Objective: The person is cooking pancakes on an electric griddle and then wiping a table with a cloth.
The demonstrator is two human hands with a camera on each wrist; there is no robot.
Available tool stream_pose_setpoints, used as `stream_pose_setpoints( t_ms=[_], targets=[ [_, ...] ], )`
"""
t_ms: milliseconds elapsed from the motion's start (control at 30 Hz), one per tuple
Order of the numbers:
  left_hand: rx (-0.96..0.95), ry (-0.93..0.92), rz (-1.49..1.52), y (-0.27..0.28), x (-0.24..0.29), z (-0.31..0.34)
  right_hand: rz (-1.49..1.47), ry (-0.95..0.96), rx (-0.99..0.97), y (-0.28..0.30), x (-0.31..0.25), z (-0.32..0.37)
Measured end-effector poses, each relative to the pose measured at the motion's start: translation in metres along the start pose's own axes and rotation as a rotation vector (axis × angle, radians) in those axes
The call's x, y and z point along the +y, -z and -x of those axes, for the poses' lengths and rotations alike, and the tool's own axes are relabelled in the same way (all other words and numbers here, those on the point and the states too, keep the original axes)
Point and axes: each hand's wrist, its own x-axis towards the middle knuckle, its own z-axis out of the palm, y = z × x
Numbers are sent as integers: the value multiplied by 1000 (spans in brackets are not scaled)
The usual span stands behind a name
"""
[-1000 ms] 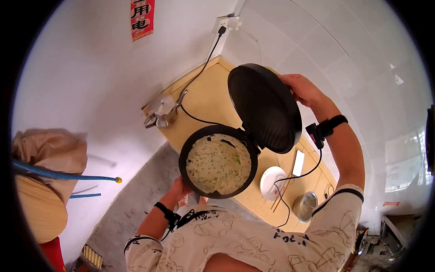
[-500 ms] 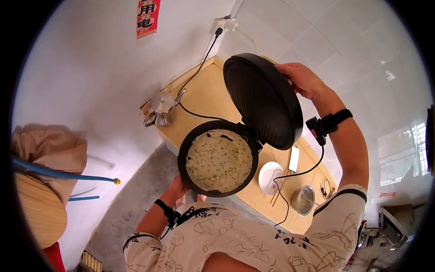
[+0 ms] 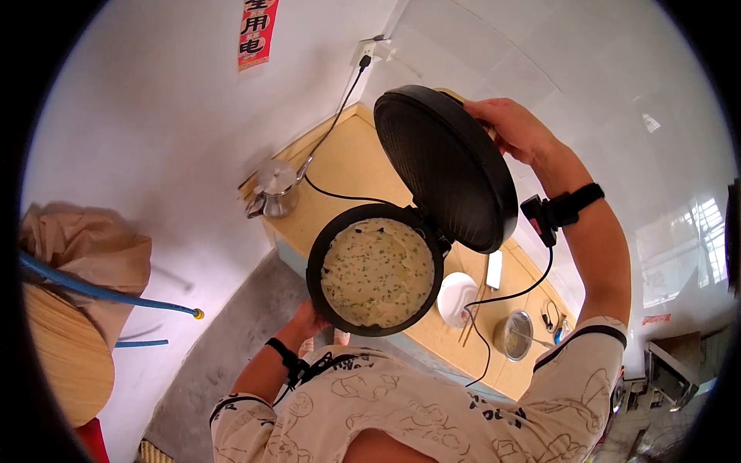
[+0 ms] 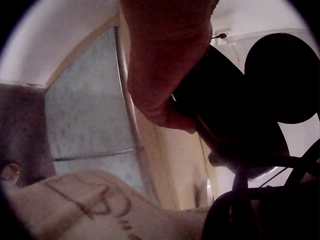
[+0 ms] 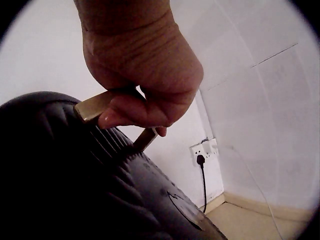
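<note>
An electric griddle hangs over the counter's front edge, hinged open, tilted in the head view. Pale batter flecked with green (image 3: 378, 270) covers most of its round lower pan (image 3: 318, 289). My left hand (image 3: 307, 318) grips the underside of that pan at its near left edge; the left wrist view has the hand (image 4: 167, 65) with its thumb against the dark pan body. My right hand (image 3: 513, 130) holds up the black ridged lid (image 3: 448, 170). Close up in the right wrist view, its fingers curl round the lid's tan handle (image 5: 92, 107).
On the wooden counter (image 3: 363, 166) stand a metal teapot (image 3: 276, 189), a white plate (image 3: 457, 299) with chopsticks beside it, a white slab-like item (image 3: 494, 270) and a metal bowl (image 3: 513, 336). The griddle's black cord runs to a wall socket (image 3: 366, 54).
The batter has spread more evenly over the pan, and its folds and dark gaps have shrunk. The lid has shifted slightly up and left in the head view. Both hands keep their grip.
</note>
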Motion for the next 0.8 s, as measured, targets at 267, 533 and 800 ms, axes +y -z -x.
stream_pose_setpoints(
  t_ms=[267, 533, 800],
  targets=[
    [-82, 25, -21, -5, 3, 1, 56, 11, 19, -9, -18, 8],
    [-137, 83, 89, -2, -2, -8, 53, 19, 19, -19, -28, 13],
    [-241, 152, 82, 3, -8, -21, 108, 68, 45, -30, -45, 25]
  ],
)
